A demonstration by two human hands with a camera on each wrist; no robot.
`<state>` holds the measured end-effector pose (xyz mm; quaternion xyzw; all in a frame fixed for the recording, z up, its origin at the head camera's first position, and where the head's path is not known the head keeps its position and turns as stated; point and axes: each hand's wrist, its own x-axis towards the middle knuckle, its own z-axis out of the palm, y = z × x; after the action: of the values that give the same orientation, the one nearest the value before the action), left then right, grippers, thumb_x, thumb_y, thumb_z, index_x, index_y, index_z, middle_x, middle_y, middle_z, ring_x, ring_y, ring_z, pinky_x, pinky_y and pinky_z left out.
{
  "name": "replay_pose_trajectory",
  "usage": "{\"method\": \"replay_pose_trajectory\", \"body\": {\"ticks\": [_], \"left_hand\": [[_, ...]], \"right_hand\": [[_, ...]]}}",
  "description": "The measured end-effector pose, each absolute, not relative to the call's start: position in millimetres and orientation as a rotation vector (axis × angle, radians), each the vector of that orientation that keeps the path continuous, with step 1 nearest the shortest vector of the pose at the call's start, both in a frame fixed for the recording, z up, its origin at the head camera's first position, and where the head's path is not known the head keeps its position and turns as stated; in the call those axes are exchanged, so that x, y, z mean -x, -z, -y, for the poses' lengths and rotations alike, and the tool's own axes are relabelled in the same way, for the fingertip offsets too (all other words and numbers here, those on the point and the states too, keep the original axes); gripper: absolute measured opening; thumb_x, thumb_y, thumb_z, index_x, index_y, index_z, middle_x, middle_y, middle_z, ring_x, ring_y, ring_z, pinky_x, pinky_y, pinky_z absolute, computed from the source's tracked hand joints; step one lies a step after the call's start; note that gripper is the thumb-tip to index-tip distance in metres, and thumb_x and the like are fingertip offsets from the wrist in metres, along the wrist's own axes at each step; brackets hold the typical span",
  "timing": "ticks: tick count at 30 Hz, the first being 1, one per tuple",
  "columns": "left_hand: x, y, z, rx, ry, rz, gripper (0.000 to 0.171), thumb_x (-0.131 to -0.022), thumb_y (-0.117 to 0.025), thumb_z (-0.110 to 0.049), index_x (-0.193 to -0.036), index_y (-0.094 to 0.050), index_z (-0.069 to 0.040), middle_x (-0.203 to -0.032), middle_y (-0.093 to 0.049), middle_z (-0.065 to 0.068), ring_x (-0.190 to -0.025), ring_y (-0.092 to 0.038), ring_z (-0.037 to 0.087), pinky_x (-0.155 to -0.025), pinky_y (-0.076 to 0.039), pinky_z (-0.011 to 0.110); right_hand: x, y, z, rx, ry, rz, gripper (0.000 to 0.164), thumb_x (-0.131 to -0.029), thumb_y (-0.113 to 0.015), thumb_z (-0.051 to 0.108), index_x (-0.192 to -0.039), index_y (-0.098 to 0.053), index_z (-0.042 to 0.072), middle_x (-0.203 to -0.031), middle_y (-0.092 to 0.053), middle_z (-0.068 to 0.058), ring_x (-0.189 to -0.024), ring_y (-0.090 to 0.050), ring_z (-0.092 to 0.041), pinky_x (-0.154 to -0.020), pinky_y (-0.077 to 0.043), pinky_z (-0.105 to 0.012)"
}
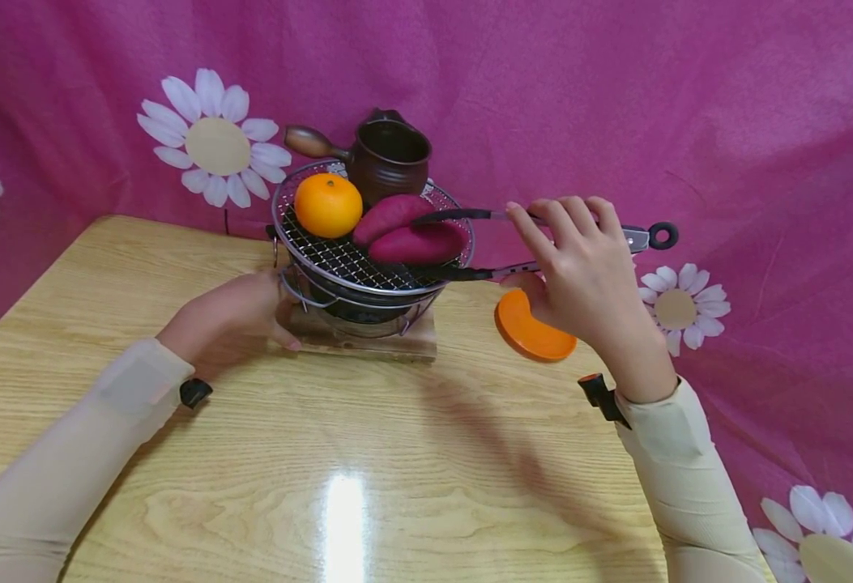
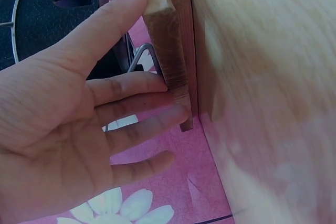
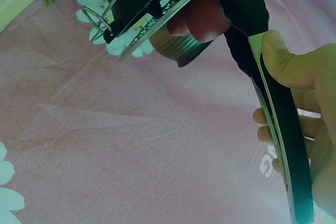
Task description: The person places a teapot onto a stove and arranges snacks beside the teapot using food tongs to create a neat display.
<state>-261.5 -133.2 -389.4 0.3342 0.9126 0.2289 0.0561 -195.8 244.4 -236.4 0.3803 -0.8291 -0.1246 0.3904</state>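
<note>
My right hand [image 1: 582, 263] holds black-tipped tongs [image 1: 639, 238] by their arms. Two purple sweet potatoes [image 1: 419, 244] lie side by side on the wire grill mesh [image 1: 346, 267]. One tong tip overlaps the rear potato, the other lies along the front one's near side; in the right wrist view the thumb presses along one arm of the tongs [image 3: 289, 114]. My left hand [image 1: 232, 312] grips the left corner of the wooden board [image 2: 168, 40] under the black stove [image 1: 368, 312], thumb at the front edge, fingertips against the end, little finger free.
An orange mandarin [image 1: 328, 206] and a brown side-handled teapot [image 1: 390, 158] sit on the mesh beside the potatoes. An orange plate [image 1: 535, 332] is on the wooden table [image 1: 273, 478], right of the stove. Behind hangs a pink flowered cloth [image 1: 543, 97].
</note>
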Motion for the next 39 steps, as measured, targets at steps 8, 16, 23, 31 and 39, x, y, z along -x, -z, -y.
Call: {"method": "replay_pose_trajectory", "body": {"ticks": [8,16,23,31,39], "left_hand": [[258.5,386.8,137.4,-1.005,-0.509,-2.691,0.1,-0.089,-0.079,-0.039,-0.16,-0.022,0.002,-0.165,-0.015,0.031,-0.147,-0.027,0.052,-0.117,-0.032,0.064],[254.7,384.9,137.0,-0.953,-0.295,-2.726,0.094,-0.093,-0.071,-0.046,-0.157,-0.026,0.006,-0.162,-0.012,0.039,-0.145,-0.022,0.063,-0.113,-0.031,0.07],[255.1,385.7,135.9,-0.892,-0.237,-2.712,0.093,-0.095,-0.068,-0.048,-0.157,-0.027,0.007,-0.161,-0.013,0.04,-0.145,-0.021,0.063,-0.113,-0.03,0.071],[255.6,386.1,136.3,-0.864,-0.21,-2.718,0.092,-0.094,-0.067,-0.051,-0.156,-0.029,0.006,-0.161,-0.015,0.039,-0.146,-0.02,0.061,-0.116,-0.024,0.072],[254.7,388.0,133.6,-0.836,-0.166,-2.749,0.095,-0.093,-0.066,-0.055,-0.157,-0.029,0.006,-0.162,-0.017,0.037,-0.146,-0.021,0.06,-0.117,-0.019,0.073]], "right_hand": [[197.3,236.7,-242.7,-0.975,0.303,2.089,0.059,-0.088,-0.071,0.039,-0.132,-0.063,0.001,-0.112,-0.066,-0.023,-0.099,-0.059,-0.042,-0.09,-0.045,-0.056],[197.6,237.2,-243.0,-0.967,0.297,2.1,0.059,-0.088,-0.071,0.039,-0.132,-0.062,0.0,-0.113,-0.065,-0.024,-0.1,-0.059,-0.042,-0.09,-0.044,-0.056],[198.3,237.1,-244.3,-0.954,0.293,2.127,0.063,-0.084,-0.076,0.036,-0.134,-0.061,0.0,-0.115,-0.065,-0.024,-0.101,-0.058,-0.043,-0.091,-0.044,-0.056],[198.4,239.9,-243.2,-0.95,0.227,2.157,0.071,-0.078,-0.086,0.034,-0.136,-0.062,0.001,-0.117,-0.064,-0.023,-0.103,-0.057,-0.041,-0.092,-0.043,-0.056],[199.0,242.5,-243.3,-0.951,0.255,2.191,0.074,-0.078,-0.087,0.032,-0.138,-0.059,0.0,-0.119,-0.063,-0.024,-0.106,-0.056,-0.043,-0.093,-0.044,-0.057]]}}
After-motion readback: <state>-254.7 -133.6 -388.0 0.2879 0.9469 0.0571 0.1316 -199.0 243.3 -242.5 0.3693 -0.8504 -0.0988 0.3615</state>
